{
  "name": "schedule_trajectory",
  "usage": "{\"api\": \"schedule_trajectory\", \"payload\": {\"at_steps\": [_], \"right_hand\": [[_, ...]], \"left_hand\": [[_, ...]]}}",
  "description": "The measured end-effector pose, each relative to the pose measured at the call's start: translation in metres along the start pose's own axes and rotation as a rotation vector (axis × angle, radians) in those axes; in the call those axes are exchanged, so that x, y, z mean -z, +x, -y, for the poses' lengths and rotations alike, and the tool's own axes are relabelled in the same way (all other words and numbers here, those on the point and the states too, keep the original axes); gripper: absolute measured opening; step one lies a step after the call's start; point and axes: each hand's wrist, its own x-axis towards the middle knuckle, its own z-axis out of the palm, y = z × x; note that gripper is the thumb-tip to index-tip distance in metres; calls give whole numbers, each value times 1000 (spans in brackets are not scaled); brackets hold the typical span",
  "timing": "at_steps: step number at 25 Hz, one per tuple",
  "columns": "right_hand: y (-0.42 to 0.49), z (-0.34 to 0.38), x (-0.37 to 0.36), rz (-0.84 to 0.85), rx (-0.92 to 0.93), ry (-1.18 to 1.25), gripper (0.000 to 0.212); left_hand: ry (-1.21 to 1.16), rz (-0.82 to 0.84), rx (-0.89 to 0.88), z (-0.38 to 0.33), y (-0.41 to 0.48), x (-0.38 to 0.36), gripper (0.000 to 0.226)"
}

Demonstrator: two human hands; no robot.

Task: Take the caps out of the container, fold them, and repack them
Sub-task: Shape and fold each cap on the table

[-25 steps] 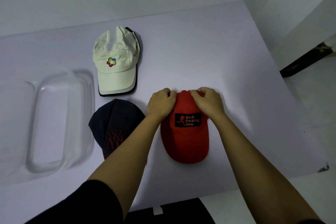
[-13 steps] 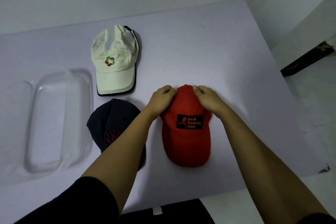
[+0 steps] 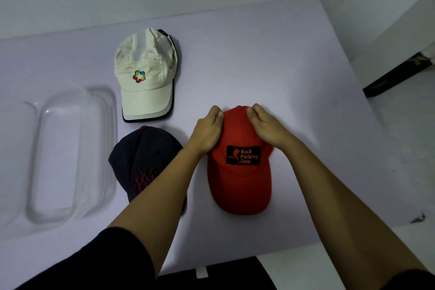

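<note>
A red cap [image 3: 239, 183] with a black "Back Packing Gear" patch lies on the table, brim toward me. My left hand [image 3: 208, 130] presses the crown's left side and my right hand [image 3: 266, 126] its right side, fingers laid over the far end of the crown. A dark navy cap [image 3: 141, 155] lies to the left, partly hidden under my left forearm. A cream cap [image 3: 146, 75] with a coloured logo lies flat beyond it. A clear plastic container [image 3: 70, 155] stands at the left with nothing in it.
The white table [image 3: 282, 59] meets a wall at the back. Its right edge [image 3: 367, 106] drops to the floor, where a dark object [image 3: 397, 75] lies. The near table edge runs below my forearms.
Both hands have flattened from pinching the crown's far end to lying over its sides. The red cap has stayed in place; the view shifted slightly.
</note>
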Motion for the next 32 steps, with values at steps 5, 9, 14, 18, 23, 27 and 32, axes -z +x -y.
{"api": "schedule_trajectory", "payload": {"at_steps": [5,9,14,18,23,27,32], "right_hand": [[2,-4,1,-2,17,-18,36],[4,-6,-1,-68,37,-73,44],[4,-9,7,-85,-17,-87,49],[-4,-5,20,-21,-45,-78,51],[1,53,52,-181,135,-118,61],[24,93,36,-100,282,-277,42],[67,127,-52,154,306,-478,66]], "left_hand": [[45,-40,-25,7,1,-4,26],[142,-85,-10,8,3,-6,30],[168,-117,32,9,3,-6,37],[83,-92,20,-1,1,1,45],[-38,-309,-132,-31,16,67,44],[59,-377,-102,-24,21,138,40],[398,-317,110,34,19,187,42]]}}
